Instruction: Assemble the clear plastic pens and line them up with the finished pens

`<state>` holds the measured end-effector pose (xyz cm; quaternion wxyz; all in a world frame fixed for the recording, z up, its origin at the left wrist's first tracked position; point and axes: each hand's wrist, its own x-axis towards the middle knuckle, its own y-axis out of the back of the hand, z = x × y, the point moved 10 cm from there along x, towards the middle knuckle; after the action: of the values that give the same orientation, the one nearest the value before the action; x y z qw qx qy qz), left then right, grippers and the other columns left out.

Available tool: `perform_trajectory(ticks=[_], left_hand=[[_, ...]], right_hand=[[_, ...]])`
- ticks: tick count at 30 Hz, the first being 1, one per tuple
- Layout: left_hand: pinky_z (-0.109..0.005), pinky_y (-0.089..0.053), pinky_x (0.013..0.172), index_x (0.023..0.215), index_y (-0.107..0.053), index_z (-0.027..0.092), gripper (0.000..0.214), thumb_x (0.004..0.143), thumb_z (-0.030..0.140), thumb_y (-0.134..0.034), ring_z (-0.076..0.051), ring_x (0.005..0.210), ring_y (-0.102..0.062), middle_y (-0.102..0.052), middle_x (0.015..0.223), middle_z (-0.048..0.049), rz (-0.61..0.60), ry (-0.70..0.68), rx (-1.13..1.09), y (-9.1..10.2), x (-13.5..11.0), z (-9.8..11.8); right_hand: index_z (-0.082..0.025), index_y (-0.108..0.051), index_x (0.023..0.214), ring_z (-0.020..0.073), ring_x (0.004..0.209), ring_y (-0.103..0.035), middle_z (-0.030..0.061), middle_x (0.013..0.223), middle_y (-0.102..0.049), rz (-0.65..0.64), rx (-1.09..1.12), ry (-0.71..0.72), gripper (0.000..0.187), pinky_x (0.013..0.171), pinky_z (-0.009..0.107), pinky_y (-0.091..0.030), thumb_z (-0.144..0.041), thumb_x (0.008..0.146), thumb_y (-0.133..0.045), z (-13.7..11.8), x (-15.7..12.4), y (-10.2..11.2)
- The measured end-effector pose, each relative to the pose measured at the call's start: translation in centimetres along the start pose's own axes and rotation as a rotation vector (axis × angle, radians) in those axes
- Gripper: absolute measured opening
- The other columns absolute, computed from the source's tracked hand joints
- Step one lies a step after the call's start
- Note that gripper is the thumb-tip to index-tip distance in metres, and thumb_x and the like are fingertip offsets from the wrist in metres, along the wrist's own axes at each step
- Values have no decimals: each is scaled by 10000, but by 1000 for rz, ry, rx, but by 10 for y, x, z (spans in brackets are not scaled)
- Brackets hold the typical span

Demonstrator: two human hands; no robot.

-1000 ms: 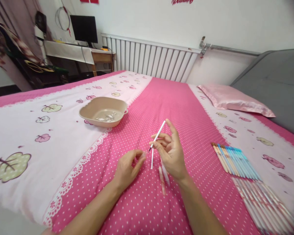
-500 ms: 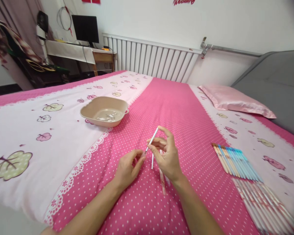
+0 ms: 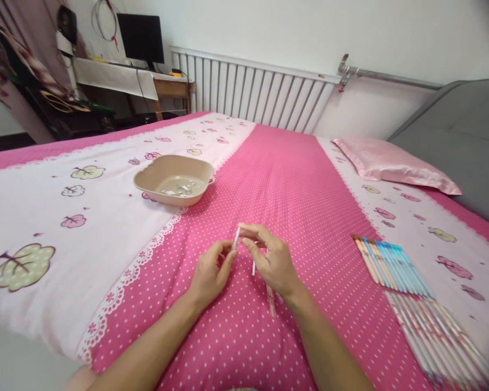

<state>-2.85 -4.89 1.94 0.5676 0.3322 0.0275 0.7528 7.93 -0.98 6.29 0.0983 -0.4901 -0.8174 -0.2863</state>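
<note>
A slim white pen refill (image 3: 237,237) stands tilted between my two hands. My left hand (image 3: 212,271) pinches its lower end between thumb and fingers. At the upper end, the index finger of my right hand (image 3: 271,260) presses on the tip, with the thumb curled close by. Whether something small sits inside the left fingertips cannot be made out. Under my right hand, another white refill (image 3: 253,268) and a clear patterned pen barrel (image 3: 271,301) lie on the bedspread, partly hidden by the hand.
A beige basin (image 3: 146,187) with small clear and white bits stands ahead to the left. At right lie a row of blue and peach pen parts (image 3: 395,269) and a row of clear patterned barrels (image 3: 436,331). A pink pillow (image 3: 395,163) lies beyond, on the bedspread (image 3: 285,168).
The refill has moved left and down into my left fingers and less of it shows. My right hand has shifted left, its index finger now on the refill's upper end.
</note>
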Motion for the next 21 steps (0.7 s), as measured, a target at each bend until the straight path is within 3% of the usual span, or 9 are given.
perform_trajectory(ticks=[3, 5, 7, 9, 12, 15, 18, 21], left_hand=[[-225, -433, 566, 942, -543, 162, 162, 896, 286, -450, -110, 620, -550, -605, 746, -11, 12, 11, 10, 1, 0, -2], [-223, -430, 563, 924, -542, 160, 164, 896, 290, -446, -109, 622, -549, -603, 746, -13, 20, 25, 0, 2, 0, -4], [-223, -430, 563, 917, -541, 159, 173, 897, 301, -445, -109, 621, -549, -598, 733, -11, 21, 40, -22, 2, 0, -6], [-225, -434, 567, 930, -537, 159, 183, 897, 314, -445, -110, 622, -551, -595, 722, -8, 15, 54, -48, 1, 0, -9], [-226, -440, 573, 943, -531, 163, 184, 895, 321, -450, -109, 626, -555, -600, 728, -8, 10, 61, -64, 0, 0, -10], [-223, -440, 570, 951, -530, 164, 186, 894, 323, -452, -108, 628, -558, -603, 734, -10, 8, 66, -64, -1, 1, -11], [-219, -438, 553, 960, -530, 166, 196, 892, 332, -452, -110, 624, -560, -604, 732, -11, 5, 91, -61, -1, 0, -14], [-216, -436, 543, 961, -533, 165, 201, 887, 336, -459, -111, 625, -559, -604, 727, -14, 1, 101, -61, -2, 0, -15]], right_hand=[[-310, -483, 1262, 159, 961, -636, 29, 1145, -642, 34, -16, -58, 396, 846, 353, -515, -242, 872, -501, 3, 2, 19], [-288, -404, 1332, 163, 861, -657, 55, 1121, -648, 147, -39, -179, 491, 789, 361, -530, -262, 855, -518, 18, 1, 48], [-221, -458, 1284, 170, 780, -663, 77, 1023, -673, 288, -123, -325, 461, 739, 357, -530, -277, 833, -531, 38, -6, 83], [-180, -581, 1121, 186, 766, -661, 82, 927, -688, 281, -295, -472, 342, 727, 349, -513, -287, 797, -564, 58, -13, 102], [-175, -650, 989, 219, 803, -652, 90, 886, -698, 84, -556, -633, 270, 692, 325, -473, -307, 761, -590, 83, -22, 104], [-179, -664, 937, 230, 820, -645, 98, 899, -701, -48, -706, -701, 266, 636, 292, -429, -356, 753, -590, 98, -28, 95], [-175, -647, 876, 211, 718, -644, 84, 816, -701, -187, -702, -751, 276, 562, 268, -393, -403, 720, -622, 110, -33, 78], [-167, -597, 946, 171, 600, -623, 41, 701, -684, -243, -598, -773, 309, 523, 247, -378, -360, 709, -648, 117, -35, 67]])
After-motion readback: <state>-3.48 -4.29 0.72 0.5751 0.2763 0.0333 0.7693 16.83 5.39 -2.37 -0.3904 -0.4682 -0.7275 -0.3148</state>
